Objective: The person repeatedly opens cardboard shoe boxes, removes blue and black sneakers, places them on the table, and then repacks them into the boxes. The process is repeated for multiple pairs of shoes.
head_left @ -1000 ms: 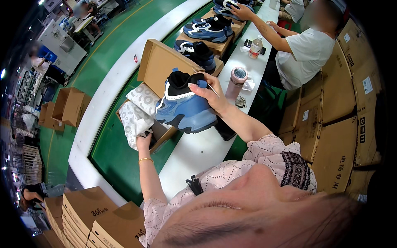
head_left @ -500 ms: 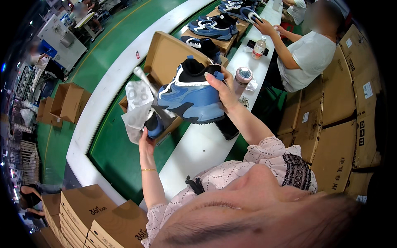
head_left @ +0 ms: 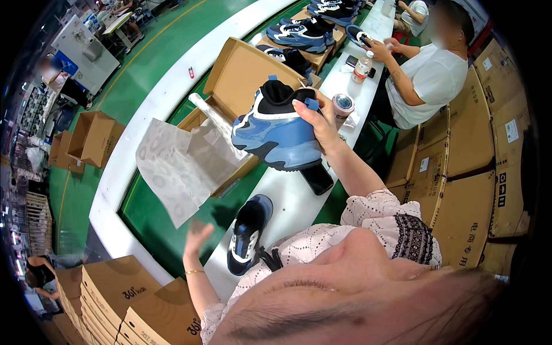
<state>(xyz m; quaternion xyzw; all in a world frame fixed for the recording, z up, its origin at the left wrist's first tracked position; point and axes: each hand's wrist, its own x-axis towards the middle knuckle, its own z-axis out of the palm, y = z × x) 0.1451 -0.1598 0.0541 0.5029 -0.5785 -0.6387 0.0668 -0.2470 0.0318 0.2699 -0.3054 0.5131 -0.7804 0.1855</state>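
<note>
My right hand (head_left: 319, 122) grips a blue sneaker (head_left: 279, 135) by its heel and collar, thumb at the pull tab. The sneaker has a black lining, white trim and a dark sole; it is held up over the white bench ledge. A second, matching sneaker (head_left: 249, 233) stands on the ledge close to my body. Left of it my left hand (head_left: 198, 234) is in the air, smeared by motion but with the fingers apart and nothing in it. Beyond, an open cardboard shoebox (head_left: 238, 69) contains white wrapping paper (head_left: 172, 167) that spills over its near left side.
More sneakers (head_left: 302, 34) stand on boxes farther along the line. A phone (head_left: 317, 179), a lidded cup (head_left: 343, 106) and a bottle (head_left: 363, 66) are on the ledge. Stacked shoeboxes (head_left: 118, 287) stand lower left, large cartons (head_left: 460, 201) at right. A co-worker (head_left: 428, 75) handles another shoe.
My left hand has taken the second sneaker out of the box, set it on the ledge and let go. The paper has unfolded over the box's side. My right hand still holds its sneaker.
</note>
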